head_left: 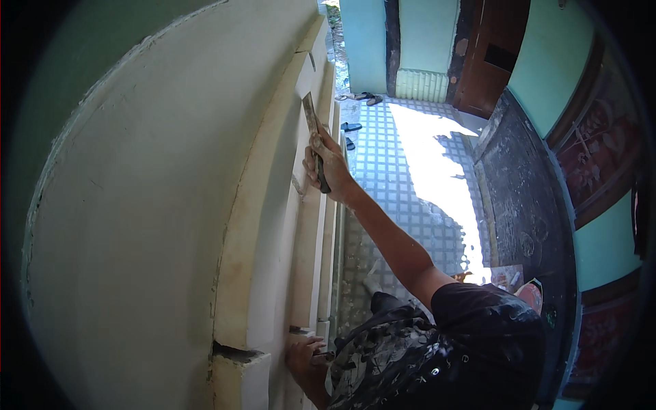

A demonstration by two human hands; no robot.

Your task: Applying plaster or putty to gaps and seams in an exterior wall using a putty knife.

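Observation:
My right hand point(330, 164) reaches far along the wall and is closed round the dark handle of a putty knife point(310, 116). The knife's narrow, smeared blade points away from me and lies close to the pale stepped moulding point(270, 225). I cannot tell whether its edge touches the surface. Lower in the picture, my left hand point(307, 361) is at the moulding's lower ledges, its fingers curled round something small and dark, mostly hidden. Near it, a dark gap point(237, 352) splits the moulding.
A wide cream panel point(130, 225) fills the left side. To the right is a tiled floor point(383, 198) with a bright sunlit patch. Several sandals point(352, 127) lie at the far end, near a brown door point(493, 58). A dark low wall point(523, 225) runs along the right.

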